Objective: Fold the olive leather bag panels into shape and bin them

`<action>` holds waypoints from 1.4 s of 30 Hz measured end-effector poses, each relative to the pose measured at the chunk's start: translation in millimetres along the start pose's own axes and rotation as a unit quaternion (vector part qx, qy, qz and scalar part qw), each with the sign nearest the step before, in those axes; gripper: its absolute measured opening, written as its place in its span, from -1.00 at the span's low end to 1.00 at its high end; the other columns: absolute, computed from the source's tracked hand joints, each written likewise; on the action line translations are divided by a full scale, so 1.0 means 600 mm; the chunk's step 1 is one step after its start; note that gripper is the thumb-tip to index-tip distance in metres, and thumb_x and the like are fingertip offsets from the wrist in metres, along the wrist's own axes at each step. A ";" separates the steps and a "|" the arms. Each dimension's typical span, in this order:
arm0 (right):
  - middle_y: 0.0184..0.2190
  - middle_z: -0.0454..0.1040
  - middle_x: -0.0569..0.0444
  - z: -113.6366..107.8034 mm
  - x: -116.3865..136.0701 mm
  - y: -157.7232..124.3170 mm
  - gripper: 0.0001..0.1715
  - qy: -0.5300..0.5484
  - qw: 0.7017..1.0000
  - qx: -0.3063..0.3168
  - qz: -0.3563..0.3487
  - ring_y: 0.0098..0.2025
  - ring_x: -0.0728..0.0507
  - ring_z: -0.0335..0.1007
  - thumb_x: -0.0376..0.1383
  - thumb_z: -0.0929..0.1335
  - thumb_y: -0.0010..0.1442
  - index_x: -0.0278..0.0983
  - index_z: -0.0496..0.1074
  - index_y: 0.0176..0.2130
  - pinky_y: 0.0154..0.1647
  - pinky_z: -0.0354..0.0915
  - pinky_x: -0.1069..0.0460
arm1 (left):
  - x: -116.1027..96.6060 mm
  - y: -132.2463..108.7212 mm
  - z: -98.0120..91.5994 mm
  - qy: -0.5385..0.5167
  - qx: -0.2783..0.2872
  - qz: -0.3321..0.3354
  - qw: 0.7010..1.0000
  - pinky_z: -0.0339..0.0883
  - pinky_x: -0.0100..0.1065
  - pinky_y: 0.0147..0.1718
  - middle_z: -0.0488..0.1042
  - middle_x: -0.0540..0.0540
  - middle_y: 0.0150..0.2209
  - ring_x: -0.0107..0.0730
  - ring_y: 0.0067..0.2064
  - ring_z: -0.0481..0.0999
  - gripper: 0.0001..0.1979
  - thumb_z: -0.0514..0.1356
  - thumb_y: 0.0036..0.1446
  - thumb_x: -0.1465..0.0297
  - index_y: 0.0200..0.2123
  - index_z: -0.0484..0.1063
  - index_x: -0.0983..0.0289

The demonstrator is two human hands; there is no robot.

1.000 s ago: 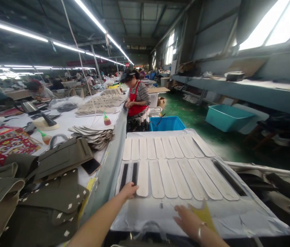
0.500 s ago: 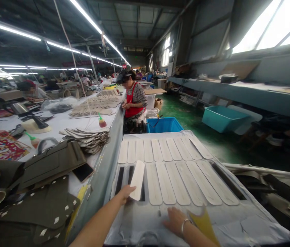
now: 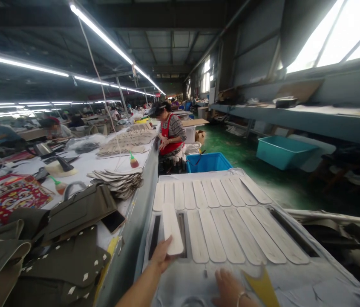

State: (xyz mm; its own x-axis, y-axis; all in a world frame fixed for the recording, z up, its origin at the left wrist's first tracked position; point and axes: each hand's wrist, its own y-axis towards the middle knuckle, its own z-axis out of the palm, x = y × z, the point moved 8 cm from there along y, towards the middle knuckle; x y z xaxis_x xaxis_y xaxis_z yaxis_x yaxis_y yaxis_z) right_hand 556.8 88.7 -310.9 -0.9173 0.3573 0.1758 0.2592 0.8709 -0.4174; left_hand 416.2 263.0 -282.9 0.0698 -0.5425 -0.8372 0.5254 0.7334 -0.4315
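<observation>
My left hand (image 3: 161, 258) pinches the near end of a long pale rounded strip (image 3: 171, 228) and holds it lifted over the left end of a white-covered table (image 3: 298, 268). Dark slots (image 3: 154, 231) show in the table where strips have come off. Two rows of the same pale strips (image 3: 231, 213) lie side by side across the table. My right hand (image 3: 229, 288) rests low on the cover near its front edge with the fingers stretched forward. A yellow scraper-like piece (image 3: 263, 286) lies just right of it; I cannot tell whether the hand grips it.
A long workbench (image 3: 80, 153) on the left carries olive bag parts (image 3: 77, 211), stacks of pale pieces (image 3: 119, 179), small glue bottles (image 3: 133, 162) and a phone (image 3: 113, 221). A person in a red apron (image 3: 171, 132) stands further along. A blue bin (image 3: 207, 162) and a teal bin (image 3: 282, 150) sit on the green floor.
My left hand has peeled one pale strip off the left end of the near row and lifted it, uncovering a dark slot. My right hand slid a little nearer and lower.
</observation>
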 end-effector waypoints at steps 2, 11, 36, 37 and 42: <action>0.10 0.23 -0.33 0.008 0.003 -0.012 -0.26 -0.007 1.000 -0.016 -0.013 0.11 -0.42 0.13 -0.25 0.36 -0.15 -0.45 0.32 0.04 0.08 0.10 -0.20 | -0.045 0.006 0.044 0.021 0.011 0.032 0.999 0.42 -0.30 -0.30 0.50 0.26 -0.23 -0.23 -0.21 0.52 -0.64 0.11 0.14 0.20 -0.11 0.32 0.37; 0.24 0.02 -0.19 -0.302 0.017 -0.139 -0.17 0.005 0.941 -0.321 -0.110 0.27 -0.29 -0.16 -0.26 0.31 0.07 -0.35 -0.05 0.25 0.24 -0.10 -0.23 | -0.287 -0.097 0.120 0.276 0.145 -0.008 0.950 0.28 -0.41 -0.47 0.50 0.14 -0.52 -0.33 -0.49 0.44 -0.69 0.39 -0.31 0.39 -0.46 0.50 0.49; 0.07 0.23 -0.17 -0.294 0.156 -0.347 -0.24 0.081 0.940 -0.273 -0.187 0.08 -0.26 0.16 -0.28 0.20 0.15 -0.33 -0.17 0.26 0.06 0.19 -0.18 | -0.200 -0.489 0.056 0.452 0.160 0.176 0.859 0.29 -0.42 -0.36 0.41 0.05 -0.47 -0.38 -0.39 0.42 -0.75 0.15 0.09 0.24 -0.40 0.43 0.34; 0.10 0.20 -0.19 -0.285 0.157 -0.344 -0.22 0.077 0.944 -0.263 -0.184 0.09 -0.27 0.14 -0.27 0.21 0.13 -0.33 -0.16 0.26 0.06 0.18 -0.18 | -0.192 -0.485 0.051 0.471 0.152 0.175 0.851 0.25 -0.45 -0.42 0.37 0.02 -0.53 -0.42 -0.44 0.38 -0.74 0.12 0.10 0.25 -0.47 0.41 0.34; 0.24 -0.04 -0.15 -0.255 0.151 -0.340 -0.06 0.036 0.960 -0.189 -0.204 0.19 -0.31 -0.03 -0.19 0.30 0.00 -0.31 -0.15 0.27 0.13 0.03 -0.20 | -0.162 -0.457 0.045 0.532 0.133 0.180 0.817 0.29 -0.35 -0.24 0.42 0.08 -0.43 -0.22 -0.24 0.40 -0.85 0.19 -0.03 0.31 -0.46 0.46 0.28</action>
State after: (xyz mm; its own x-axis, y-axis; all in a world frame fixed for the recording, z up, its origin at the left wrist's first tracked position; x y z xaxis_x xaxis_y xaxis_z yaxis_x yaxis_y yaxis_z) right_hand 466.9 -4.8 -73.4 -0.9458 -0.0292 0.3234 -0.0135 0.9986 0.0505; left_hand 288.2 103.7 -74.5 -0.4418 0.4554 -0.7729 0.8088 0.5749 -0.1235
